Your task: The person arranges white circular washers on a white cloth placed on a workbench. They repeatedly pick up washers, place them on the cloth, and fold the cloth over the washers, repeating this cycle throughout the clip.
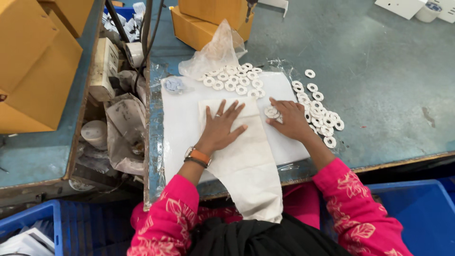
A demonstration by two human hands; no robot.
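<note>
Fingers point(231, 112) on cloth point(246, 156), grey-green workbench point(379, 71), cardboard boxes point(33, 66)

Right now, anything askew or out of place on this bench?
Mostly tidy. One white ring lies alone on the bare table, apart from the ring pile by the right hand. The cloth under the left hand hangs over the bench edge. A crumpled plastic bag lies by the other rings.

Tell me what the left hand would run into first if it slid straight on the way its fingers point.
The left hand points up-table over the white cloth. Straight on, it would probably first meet the white rings clustered by the clear plastic bag.
</note>
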